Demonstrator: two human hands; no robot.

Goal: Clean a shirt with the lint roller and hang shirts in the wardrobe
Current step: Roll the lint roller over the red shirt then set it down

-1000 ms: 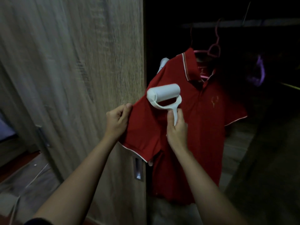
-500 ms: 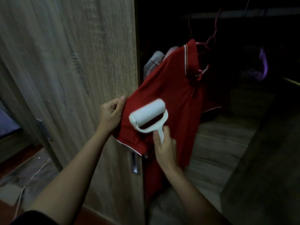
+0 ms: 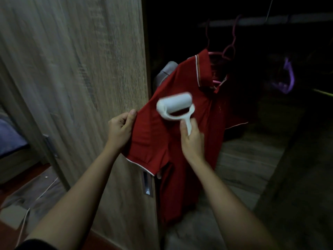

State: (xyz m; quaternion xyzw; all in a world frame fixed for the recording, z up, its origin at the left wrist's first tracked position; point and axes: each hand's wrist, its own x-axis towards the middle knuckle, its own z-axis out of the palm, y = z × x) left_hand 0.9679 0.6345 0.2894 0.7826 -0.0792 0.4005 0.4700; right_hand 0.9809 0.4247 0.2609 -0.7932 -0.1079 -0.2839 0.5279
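- Red shirt (image 3: pixel 180 141) hangs on a pink hanger (image 3: pixel 219 55) in the middle of the frame, just right of the wooden door (image 3: pixel 72 87); the wardrobe (image 3: pixel 180 24) behind it is dark
- left hand (image 3: pixel 119 130) pinches the shirt's sleeve edge, thumb on top, left of the middle
- right hand (image 3: pixel 191 139) is curled tight round the handle of the white lint roller (image 3: pixel 173 105); the roll (a bit blurry) sits on the shirt's front, below the collar
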